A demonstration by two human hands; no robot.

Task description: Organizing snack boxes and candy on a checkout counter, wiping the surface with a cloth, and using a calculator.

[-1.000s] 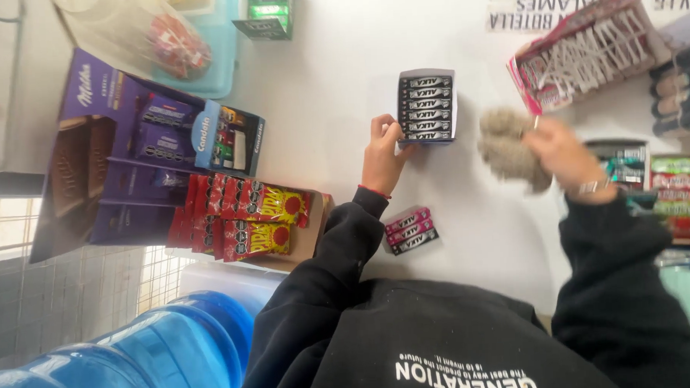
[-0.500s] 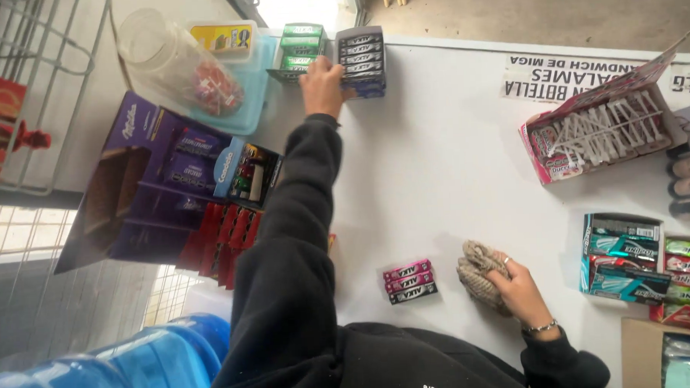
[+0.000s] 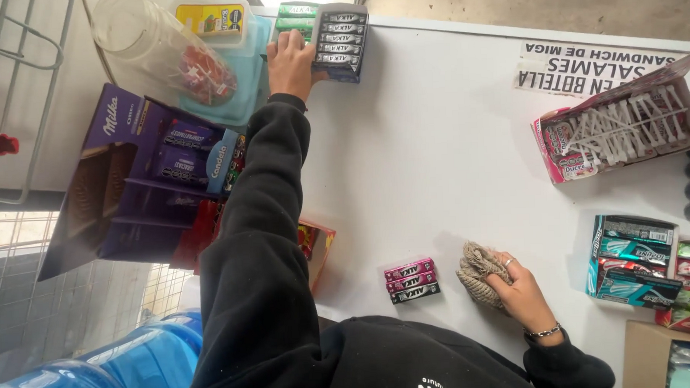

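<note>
My left hand (image 3: 291, 62) is stretched to the far side of the white table (image 3: 435, 137). It grips the side of a dark display box of candy rolls (image 3: 342, 41), which stands against a green box of the same kind (image 3: 293, 16). My right hand (image 3: 520, 287) rests near the table's front edge, closed on a crumpled beige cloth (image 3: 478, 273) that lies on the surface. Three small candy packs (image 3: 411, 280), two pink and one dark, lie just left of the cloth.
A purple chocolate display box (image 3: 145, 170), a clear jar (image 3: 164, 51) and a red candy box (image 3: 316, 245) crowd the left edge. A pink lollipop box (image 3: 618, 131) and gum boxes (image 3: 634, 260) sit at the right. Blue water jugs (image 3: 137, 362) stand below left.
My left hand has carried the dark candy box from mid-table to the far edge beside the green box. My right hand brought the cloth down to the table's front edge.
</note>
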